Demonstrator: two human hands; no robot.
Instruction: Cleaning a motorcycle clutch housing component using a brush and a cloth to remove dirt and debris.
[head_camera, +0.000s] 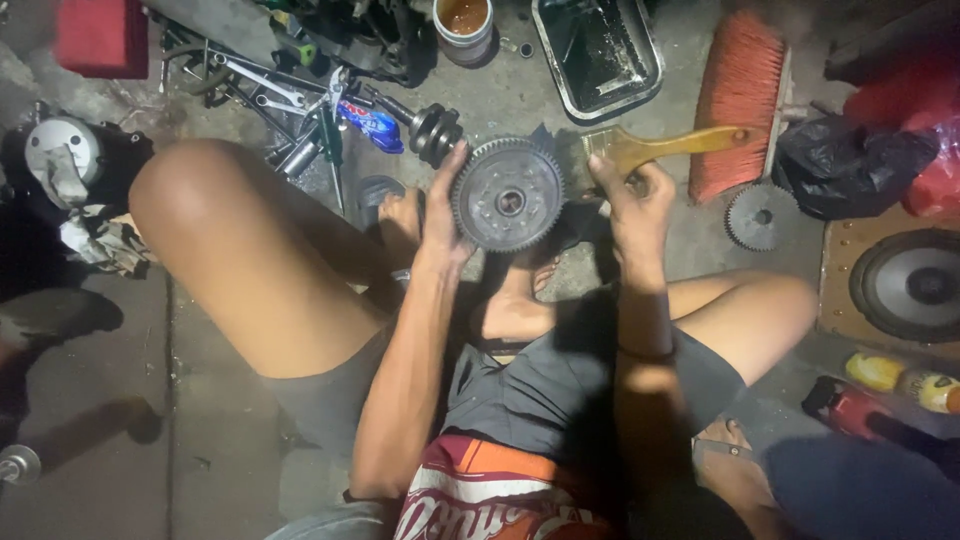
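Note:
My left hand (437, 208) grips a large round toothed gear (508, 195) by its left rim, holding it upright above my crossed legs. My right hand (630, 195) holds a paintbrush with a yellow wooden handle (675, 145), its bristle end touching the gear's right edge. I sit on a concrete floor, left knee raised at the left, right knee at the right.
A dark metal tray (600, 55) and a cup of brown liquid (465, 22) lie beyond the gear. An orange broom head (740, 95), a smaller gear (758, 216), a black bag (850, 165), a speaker (915, 285), wrenches (280, 95) and engine parts surround me.

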